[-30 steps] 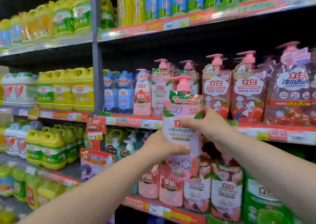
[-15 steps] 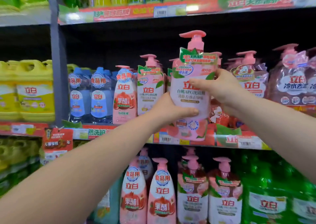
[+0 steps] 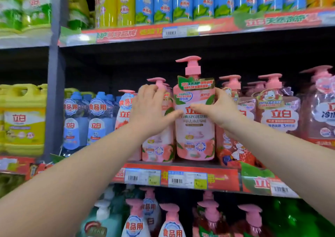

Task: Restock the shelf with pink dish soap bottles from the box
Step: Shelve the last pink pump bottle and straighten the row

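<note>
On my feed, far left, yellow jugs (image 3: 23,119) and then blue bottles (image 3: 85,121) stand on the same level. Next comes my left hand (image 3: 148,110), spread wide. Its fingers lie over the neck and shoulder of a neighbour bottle (image 3: 159,146), just under that one's pump. The thumb stretches straight out to the right and touches the label of the bottle (image 3: 194,137) I am stocking. I see no real clasp from this hand, only contact.

The bottle stands upright, its long axis vertical and its label facing me. Its pump spout points left. Its base is down at the board of the shelf (image 3: 181,175), just above the red price strip, touching or nearly touching the neighbour bottle on its left. I cannot tell whether its full weight is already on the board.

My right hand (image 3: 219,110) grips the bottle at mid-height. The thumb lies across the front of the label and the fingers curl round the right side. Beyond it stand darker pink strawberry bottles (image 3: 277,115), pumps up.
</note>
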Demonstrator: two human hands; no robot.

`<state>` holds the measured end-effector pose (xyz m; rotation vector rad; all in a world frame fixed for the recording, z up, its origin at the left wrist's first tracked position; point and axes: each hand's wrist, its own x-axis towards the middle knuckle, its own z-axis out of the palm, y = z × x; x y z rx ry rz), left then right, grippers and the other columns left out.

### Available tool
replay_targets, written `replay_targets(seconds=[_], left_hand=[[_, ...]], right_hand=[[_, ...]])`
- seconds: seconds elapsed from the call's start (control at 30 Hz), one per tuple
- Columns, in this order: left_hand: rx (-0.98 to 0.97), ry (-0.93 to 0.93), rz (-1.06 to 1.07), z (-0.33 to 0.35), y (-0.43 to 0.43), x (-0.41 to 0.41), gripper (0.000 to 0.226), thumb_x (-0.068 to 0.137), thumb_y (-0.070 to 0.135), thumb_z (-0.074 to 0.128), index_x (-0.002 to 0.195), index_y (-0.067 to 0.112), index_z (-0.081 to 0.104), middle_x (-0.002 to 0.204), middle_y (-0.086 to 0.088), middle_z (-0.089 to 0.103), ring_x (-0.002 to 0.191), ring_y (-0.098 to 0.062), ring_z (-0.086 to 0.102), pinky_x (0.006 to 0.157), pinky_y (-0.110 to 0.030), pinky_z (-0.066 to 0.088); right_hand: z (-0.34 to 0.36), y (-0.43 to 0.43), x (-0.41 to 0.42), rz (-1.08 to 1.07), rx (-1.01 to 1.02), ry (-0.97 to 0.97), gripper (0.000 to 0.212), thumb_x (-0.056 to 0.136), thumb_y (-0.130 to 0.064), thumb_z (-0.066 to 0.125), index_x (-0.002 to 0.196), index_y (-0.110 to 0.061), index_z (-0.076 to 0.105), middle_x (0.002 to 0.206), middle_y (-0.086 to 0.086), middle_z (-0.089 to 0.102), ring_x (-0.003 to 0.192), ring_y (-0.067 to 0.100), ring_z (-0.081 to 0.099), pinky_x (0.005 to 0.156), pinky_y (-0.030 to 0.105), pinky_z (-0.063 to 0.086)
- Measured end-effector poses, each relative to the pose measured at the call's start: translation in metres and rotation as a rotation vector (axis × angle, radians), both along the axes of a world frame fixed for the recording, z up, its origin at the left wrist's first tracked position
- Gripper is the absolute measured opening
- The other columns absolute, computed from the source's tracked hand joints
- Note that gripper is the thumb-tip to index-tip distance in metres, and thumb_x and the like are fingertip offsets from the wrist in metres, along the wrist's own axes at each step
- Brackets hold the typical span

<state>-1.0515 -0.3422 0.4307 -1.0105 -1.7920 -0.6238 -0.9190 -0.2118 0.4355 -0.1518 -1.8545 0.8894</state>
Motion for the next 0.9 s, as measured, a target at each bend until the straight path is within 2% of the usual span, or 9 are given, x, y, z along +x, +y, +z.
replay_targets(seconds=[0.1, 0.27, 0.37, 0.47, 0.53, 0.63, 0.7, 0.77, 0.9], left_hand=[[-0.075, 0.01, 0.013, 0.009, 0.0, -0.017, 0.104, 0.064, 0.077, 0.05, 0.145, 0.015, 0.028, 0.153, -0.008, 0.024, 0.143, -0.032, 0.01, 0.116, -0.049, 0.014], [-0.23, 0.069, 0.103, 0.019, 0.007, -0.039, 0.123, 0.058, 0.08, 0.055, 0.151, 0.018, 0.004, 0.16, -0.006, 0.0, 0.146, -0.029, -0.01, 0.116, -0.05, -0.002], [-0.285, 0.016, 0.056, 0.023, 0.01, -0.05, 0.123, 0.061, 0.076, 0.06, 0.151, 0.018, 0.0, 0.16, -0.004, -0.004, 0.146, -0.026, -0.005, 0.117, -0.045, 0.003], [-0.296, -0.072, -0.069, 0.017, 0.013, -0.054, 0.125, 0.061, 0.069, 0.069, 0.151, 0.018, -0.001, 0.16, 0.0, -0.01, 0.146, -0.023, 0.006, 0.115, -0.039, 0.019], [-0.273, -0.025, -0.054, 0.013, 0.017, -0.054, 0.124, 0.06, 0.068, 0.071, 0.151, 0.017, 0.005, 0.16, -0.002, -0.009, 0.144, -0.026, 0.014, 0.113, -0.04, 0.025], [-0.255, 0.031, -0.031, 0.011, 0.018, -0.055, 0.121, 0.06, 0.068, 0.071, 0.15, 0.016, 0.01, 0.16, -0.005, -0.006, 0.141, -0.029, 0.021, 0.11, -0.042, 0.029], [-0.25, 0.035, -0.041, 0.011, 0.018, -0.056, 0.12, 0.06, 0.067, 0.071, 0.15, 0.016, 0.01, 0.16, -0.004, -0.006, 0.14, -0.029, 0.022, 0.109, -0.042, 0.03], [-0.248, 0.035, -0.046, 0.01, 0.018, -0.057, 0.119, 0.061, 0.068, 0.071, 0.15, 0.018, 0.009, 0.16, -0.003, -0.006, 0.14, -0.028, 0.021, 0.108, -0.042, 0.031], [-0.24, 0.035, -0.043, 0.01, 0.019, -0.058, 0.119, 0.06, 0.069, 0.069, 0.15, 0.02, 0.009, 0.16, -0.001, -0.007, 0.14, -0.027, 0.021, 0.108, -0.041, 0.031]], right_hand=[[-0.008, 0.007, -0.009, -0.025, -0.001, -0.028, 0.043, 0.071, -0.02, 0.081, 0.104, -0.021, 0.054, 0.098, -0.007, 0.065, 0.092, 0.011, 0.064, 0.079, 0.029, 0.053], [-0.02, 0.015, -0.018, -0.012, -0.083, -0.066, 0.073, 0.075, -0.022, 0.079, 0.136, -0.015, 0.039, 0.12, 0.001, 0.061, 0.108, 0.018, 0.06, 0.096, 0.039, 0.05], [-0.018, 0.019, -0.021, -0.006, -0.112, -0.125, 0.08, 0.078, -0.025, 0.076, 0.141, -0.017, 0.026, 0.122, 0.002, 0.056, 0.107, 0.018, 0.057, 0.093, 0.034, 0.048], [-0.012, 0.021, -0.023, -0.051, -0.09, -0.194, 0.065, 0.079, -0.025, 0.075, 0.132, -0.017, 0.038, 0.122, 0.002, 0.06, 0.105, 0.017, 0.06, 0.09, 0.032, 0.049], [-0.012, 0.019, -0.023, -0.116, -0.05, -0.195, 0.071, 0.079, -0.024, 0.075, 0.137, -0.016, 0.036, 0.129, 0.002, 0.058, 0.109, 0.017, 0.058, 0.09, 0.03, 0.049], [-0.014, 0.011, -0.025, -0.241, 0.128, -0.141, 0.101, 0.08, -0.017, 0.074, 0.152, -0.024, 0.004, 0.143, -0.003, 0.041, 0.124, 0.015, 0.047, 0.092, 0.017, 0.043], [-0.013, 0.003, -0.026, -0.387, 0.329, -0.223, 0.102, 0.081, -0.02, 0.072, 0.152, -0.026, 0.0, 0.16, 0.002, 0.008, 0.143, 0.021, 0.025, 0.105, 0.028, 0.035], [-0.01, 0.0, -0.023, -0.556, 0.503, -0.301, 0.104, 0.078, -0.028, 0.074, 0.152, -0.026, 0.001, 0.16, 0.001, -0.018, 0.148, 0.026, 0.004, 0.112, 0.039, 0.029], [0.002, 0.0, -0.017, -0.702, 0.787, -0.517, 0.125, 0.066, -0.053, 0.077, 0.152, -0.022, -0.007, 0.16, 0.0, -0.015, 0.147, 0.031, -0.01, 0.115, 0.048, 0.021]])
